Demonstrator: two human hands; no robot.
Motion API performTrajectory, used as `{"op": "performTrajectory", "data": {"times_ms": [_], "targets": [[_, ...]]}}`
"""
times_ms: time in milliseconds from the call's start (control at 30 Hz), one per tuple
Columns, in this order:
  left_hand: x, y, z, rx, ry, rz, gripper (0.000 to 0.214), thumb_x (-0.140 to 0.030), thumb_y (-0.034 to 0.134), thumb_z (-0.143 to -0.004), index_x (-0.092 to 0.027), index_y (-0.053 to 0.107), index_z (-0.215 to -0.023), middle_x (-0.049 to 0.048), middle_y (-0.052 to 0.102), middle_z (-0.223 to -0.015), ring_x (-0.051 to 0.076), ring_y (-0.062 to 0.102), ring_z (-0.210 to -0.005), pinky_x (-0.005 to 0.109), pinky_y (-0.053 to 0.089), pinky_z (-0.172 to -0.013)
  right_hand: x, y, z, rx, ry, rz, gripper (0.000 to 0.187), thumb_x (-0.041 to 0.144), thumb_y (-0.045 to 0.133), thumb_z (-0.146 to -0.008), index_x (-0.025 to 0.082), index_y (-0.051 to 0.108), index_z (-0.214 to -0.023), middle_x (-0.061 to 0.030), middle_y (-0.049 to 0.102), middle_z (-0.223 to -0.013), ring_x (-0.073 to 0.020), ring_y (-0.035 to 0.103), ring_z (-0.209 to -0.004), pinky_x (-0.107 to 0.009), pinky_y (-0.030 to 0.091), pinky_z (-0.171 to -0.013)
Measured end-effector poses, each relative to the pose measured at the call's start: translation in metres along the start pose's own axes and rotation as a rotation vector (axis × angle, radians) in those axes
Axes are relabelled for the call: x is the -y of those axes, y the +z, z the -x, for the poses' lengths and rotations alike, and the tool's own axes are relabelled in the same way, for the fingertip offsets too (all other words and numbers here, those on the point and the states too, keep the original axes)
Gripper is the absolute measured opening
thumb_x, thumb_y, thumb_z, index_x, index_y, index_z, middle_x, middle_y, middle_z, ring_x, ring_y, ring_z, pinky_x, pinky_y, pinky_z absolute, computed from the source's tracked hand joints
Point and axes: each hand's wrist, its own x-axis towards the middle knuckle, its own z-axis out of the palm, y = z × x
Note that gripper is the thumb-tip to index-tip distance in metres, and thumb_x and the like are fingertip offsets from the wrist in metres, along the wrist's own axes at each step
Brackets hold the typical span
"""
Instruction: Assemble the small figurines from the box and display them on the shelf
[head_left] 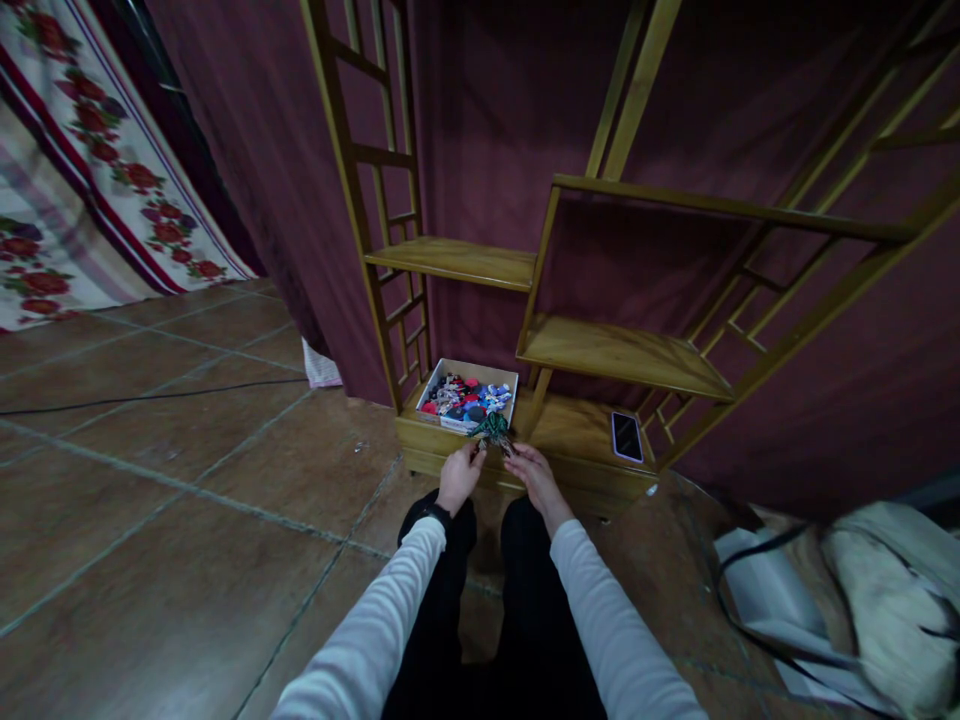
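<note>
Between my two hands is a small dark green, bow-like piece [493,428] with brownish ends. My left hand [460,478] pinches its left end, and my right hand [534,474] has its fingertips closed on the right end. Just beyond it, a shallow white box [437,372] stands on the low shelf. Inside lie many small colourful pieces [469,395] in red, blue, black and white, too small to name one by one. The green piece overlaps the box's near right corner in my view.
A wooden shelf unit [450,262] rises before me against a dark red curtain [480,120]. On its low right board lies a phone [627,437]. Bags [885,580] rest on the floor at right. A cable [150,397] crosses the tiled floor at left.
</note>
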Motion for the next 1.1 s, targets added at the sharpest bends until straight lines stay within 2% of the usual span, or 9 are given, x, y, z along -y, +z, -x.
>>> {"op": "performTrajectory", "data": {"times_ms": [367, 533, 867, 1100], "targets": [[0.002, 0.002, -0.003, 0.017, -0.053, 0.108, 0.02, -0.031, 0.049, -0.084, -0.019, 0.062, -0.094, 0.0057, 0.068, -0.078, 0.017, 0.063, -0.076, 0.024, 0.041, -0.068, 0.002, -0.001, 0.0, 0.012, 0.016, -0.024, 0.03, 0.026, 0.074, -0.054, 0.022, 0.064, -0.082, -0.0002, 0.068, -0.085, -0.0186, 0.065, -0.084, -0.037, 0.048, -0.082], [0.007, 0.004, -0.006, 0.044, -0.044, 0.184, 0.017, -0.026, 0.047, -0.085, -0.016, 0.061, -0.087, 0.0051, 0.068, -0.075, 0.014, 0.063, -0.068, 0.023, 0.042, -0.064, -0.001, -0.003, -0.001, 0.045, -0.003, -0.034, 0.033, 0.027, 0.075, -0.054, 0.021, 0.063, -0.084, -0.0009, 0.067, -0.087, -0.0182, 0.064, -0.086, -0.038, 0.047, -0.084], [0.016, 0.013, -0.011, -0.007, -0.046, 0.244, 0.013, -0.025, 0.05, -0.083, -0.016, 0.06, -0.084, 0.0051, 0.067, -0.075, 0.014, 0.064, -0.066, 0.023, 0.044, -0.064, 0.002, -0.001, 0.003, 0.076, -0.009, -0.021, 0.034, 0.026, 0.076, -0.054, 0.021, 0.062, -0.085, -0.0019, 0.065, -0.09, -0.0174, 0.062, -0.088, -0.037, 0.047, -0.087], [0.015, 0.013, -0.01, -0.005, -0.012, 0.317, 0.013, -0.026, 0.051, -0.082, -0.016, 0.06, -0.081, 0.0042, 0.066, -0.073, 0.014, 0.064, -0.064, 0.023, 0.045, -0.06, -0.002, -0.003, -0.003, 0.045, -0.001, -0.015, 0.04, 0.026, 0.078, -0.05, 0.02, 0.061, -0.086, -0.0022, 0.065, -0.091, -0.0173, 0.062, -0.087, -0.037, 0.048, -0.086]]}}
